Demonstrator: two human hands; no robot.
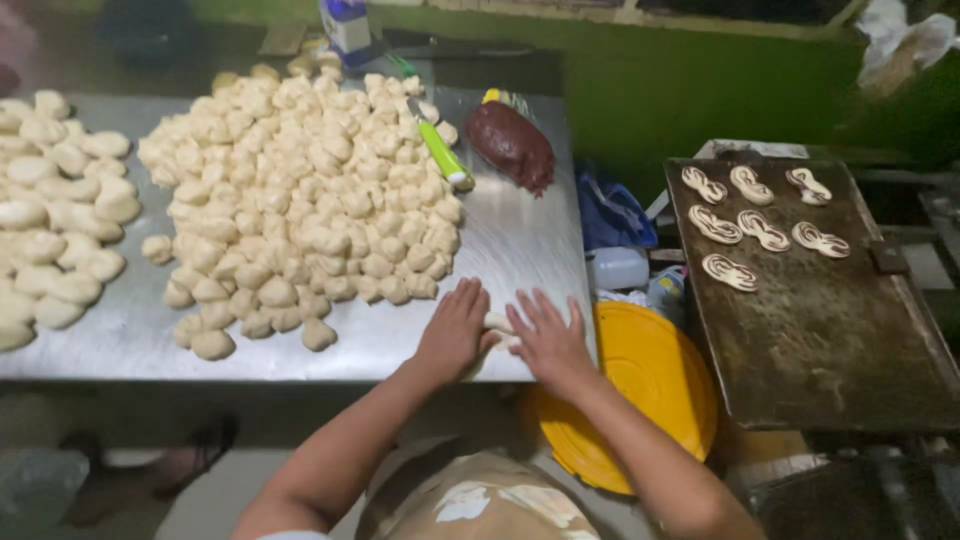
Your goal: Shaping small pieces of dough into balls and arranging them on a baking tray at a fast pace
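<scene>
Centrally, a heap of dough pieces (300, 190) is noted left of the left hand (455, 330) and right hand (545, 340), pressed flat with fingers spread on a dough roll (498, 322) at the steel table (520, 240) edge, a yellow lid (650, 380) and dark tray (830, 330) rightward.

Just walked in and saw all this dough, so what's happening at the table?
A person presses both palms, left hand and right hand, on a small dough roll at the metal table's front edge. A heap of dough pieces lies behind. Seven swirled pastries sit on the dark baking tray to the right.
</scene>
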